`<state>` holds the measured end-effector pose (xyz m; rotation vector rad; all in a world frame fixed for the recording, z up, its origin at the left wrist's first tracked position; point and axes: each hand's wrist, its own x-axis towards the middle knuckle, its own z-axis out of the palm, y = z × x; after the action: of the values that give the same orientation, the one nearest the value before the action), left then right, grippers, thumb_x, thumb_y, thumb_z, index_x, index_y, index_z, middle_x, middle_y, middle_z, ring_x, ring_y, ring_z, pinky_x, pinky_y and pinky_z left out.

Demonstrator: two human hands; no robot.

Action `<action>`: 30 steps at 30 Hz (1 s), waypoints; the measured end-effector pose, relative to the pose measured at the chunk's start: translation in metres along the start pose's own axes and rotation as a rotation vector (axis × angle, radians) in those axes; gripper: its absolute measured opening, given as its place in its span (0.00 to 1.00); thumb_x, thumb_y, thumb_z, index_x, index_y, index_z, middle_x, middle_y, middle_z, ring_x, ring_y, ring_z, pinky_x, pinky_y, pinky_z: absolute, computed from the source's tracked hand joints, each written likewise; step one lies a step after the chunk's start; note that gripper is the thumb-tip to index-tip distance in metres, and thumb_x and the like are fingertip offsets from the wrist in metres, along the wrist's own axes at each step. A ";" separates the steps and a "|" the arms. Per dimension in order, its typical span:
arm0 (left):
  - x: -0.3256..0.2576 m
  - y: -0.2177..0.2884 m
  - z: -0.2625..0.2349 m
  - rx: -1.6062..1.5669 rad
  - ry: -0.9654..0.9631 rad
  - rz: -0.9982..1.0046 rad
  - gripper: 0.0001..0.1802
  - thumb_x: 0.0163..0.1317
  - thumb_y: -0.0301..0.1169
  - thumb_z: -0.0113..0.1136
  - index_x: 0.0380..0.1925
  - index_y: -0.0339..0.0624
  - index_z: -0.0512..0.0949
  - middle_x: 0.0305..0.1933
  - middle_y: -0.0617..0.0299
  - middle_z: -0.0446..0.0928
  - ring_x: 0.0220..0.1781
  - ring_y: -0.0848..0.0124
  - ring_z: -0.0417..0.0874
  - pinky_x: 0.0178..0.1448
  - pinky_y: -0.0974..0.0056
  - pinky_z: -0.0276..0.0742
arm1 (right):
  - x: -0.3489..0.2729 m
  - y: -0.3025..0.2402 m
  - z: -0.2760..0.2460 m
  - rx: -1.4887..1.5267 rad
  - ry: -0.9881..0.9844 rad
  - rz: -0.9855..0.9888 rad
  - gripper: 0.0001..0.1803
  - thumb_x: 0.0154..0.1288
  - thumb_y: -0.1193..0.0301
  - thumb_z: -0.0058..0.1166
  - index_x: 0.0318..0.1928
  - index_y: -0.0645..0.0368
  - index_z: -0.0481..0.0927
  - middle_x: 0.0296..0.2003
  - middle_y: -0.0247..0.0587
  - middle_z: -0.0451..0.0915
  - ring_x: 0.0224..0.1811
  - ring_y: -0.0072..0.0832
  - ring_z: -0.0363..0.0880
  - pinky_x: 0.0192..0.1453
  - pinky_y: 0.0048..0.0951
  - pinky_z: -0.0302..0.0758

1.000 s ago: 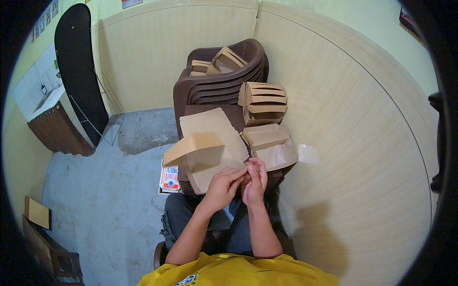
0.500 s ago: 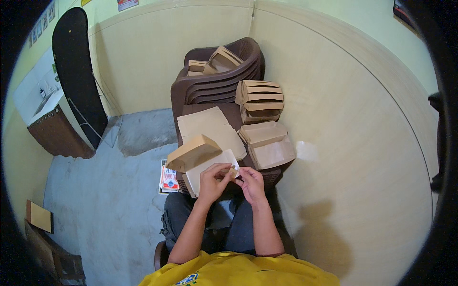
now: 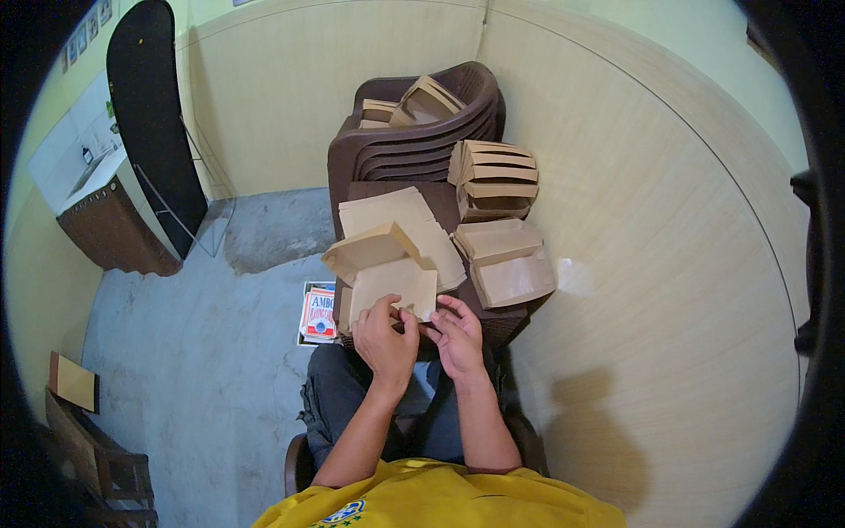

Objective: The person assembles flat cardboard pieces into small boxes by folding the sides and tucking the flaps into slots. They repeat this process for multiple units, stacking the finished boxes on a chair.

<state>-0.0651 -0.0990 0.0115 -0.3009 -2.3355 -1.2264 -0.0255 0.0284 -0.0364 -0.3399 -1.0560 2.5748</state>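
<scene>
We are pinching the open box (image 3: 393, 284) in front of the flat sheets (image 3: 392, 208): left hand (image 3: 384, 343) gripping its near edge, right hand (image 3: 460, 341) its near right corner, its raised lid (image 3: 373, 247) standing beyond both, toward the left

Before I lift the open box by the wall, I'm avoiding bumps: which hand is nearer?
Right. The right hand is below and left of the open box; the left hand is farther left.
</scene>
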 end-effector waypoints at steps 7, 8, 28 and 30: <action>0.002 0.001 -0.002 -0.179 0.119 0.138 0.10 0.63 0.25 0.71 0.45 0.41 0.87 0.39 0.56 0.87 0.44 0.54 0.84 0.52 0.54 0.80 | 0.002 0.005 0.029 -0.012 0.024 -0.243 0.19 0.76 0.84 0.59 0.63 0.61 0.72 0.53 0.43 0.81 0.55 0.32 0.85 0.63 0.43 0.89; 0.001 -0.002 0.002 -0.233 0.092 0.099 0.10 0.64 0.24 0.71 0.46 0.40 0.87 0.40 0.56 0.87 0.44 0.54 0.84 0.52 0.54 0.80 | 0.005 0.007 0.026 -0.055 0.020 -0.255 0.19 0.77 0.83 0.58 0.63 0.60 0.72 0.53 0.42 0.81 0.55 0.32 0.85 0.64 0.44 0.89; -0.033 -0.073 0.049 -0.214 -0.206 -0.023 0.11 0.66 0.24 0.67 0.48 0.36 0.86 0.40 0.51 0.85 0.44 0.51 0.87 0.52 0.50 0.83 | 0.032 0.065 -0.042 -0.566 0.241 0.032 0.21 0.72 0.86 0.55 0.61 0.60 0.68 0.44 0.44 0.82 0.41 0.30 0.83 0.42 0.31 0.83; -0.035 -0.075 0.051 -0.171 -0.255 -0.059 0.13 0.66 0.24 0.67 0.50 0.35 0.87 0.40 0.50 0.85 0.45 0.50 0.87 0.52 0.49 0.83 | 0.032 0.066 -0.042 -0.549 0.210 0.004 0.21 0.72 0.87 0.55 0.61 0.61 0.68 0.44 0.44 0.82 0.40 0.28 0.83 0.40 0.30 0.82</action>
<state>-0.0811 -0.0994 -0.0840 -0.4737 -2.4704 -1.4980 -0.0544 0.0236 -0.1155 -0.7250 -1.6591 2.1479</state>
